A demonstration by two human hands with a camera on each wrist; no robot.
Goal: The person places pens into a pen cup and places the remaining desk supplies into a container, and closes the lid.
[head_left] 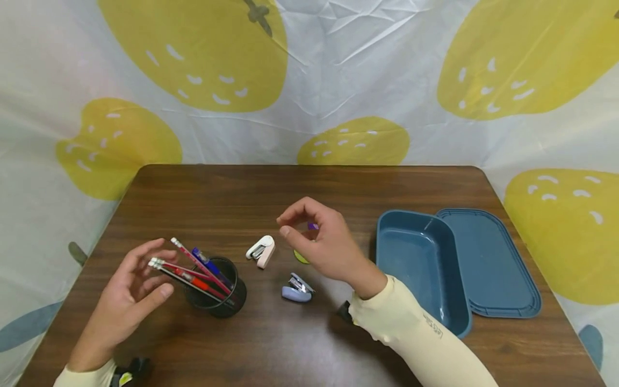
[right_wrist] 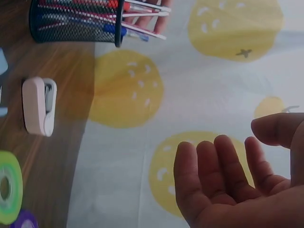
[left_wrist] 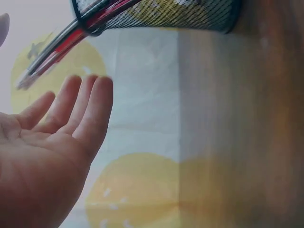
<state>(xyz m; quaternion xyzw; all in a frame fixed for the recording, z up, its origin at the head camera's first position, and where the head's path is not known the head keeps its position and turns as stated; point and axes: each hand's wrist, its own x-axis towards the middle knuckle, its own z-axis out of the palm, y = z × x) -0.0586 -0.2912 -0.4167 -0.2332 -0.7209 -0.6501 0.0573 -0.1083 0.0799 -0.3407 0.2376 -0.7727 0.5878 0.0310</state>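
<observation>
My left hand (head_left: 128, 301) is beside a black mesh pen cup (head_left: 227, 306) with pencils and pens (head_left: 205, 274) leaning out toward it. In the left wrist view its fingers (left_wrist: 97, 109) are loosely extended, apart from the pencils. My right hand (head_left: 326, 242) hovers over the middle of the table, fingers relaxed and holding nothing. Below and left of it lie a white and pale pink mini stapler (head_left: 263, 252) and a lavender mini stapler (head_left: 297, 290). Partly hidden by that hand are a green tape roll (right_wrist: 10, 187) and a purple roll (right_wrist: 26, 221).
A blue open container (head_left: 416, 258) stands on the right of the brown wooden table (head_left: 232, 188). Its flat blue lid (head_left: 493, 263) lies against its right side. A white curtain (head_left: 319, 80) with yellow fruit prints hangs behind the table.
</observation>
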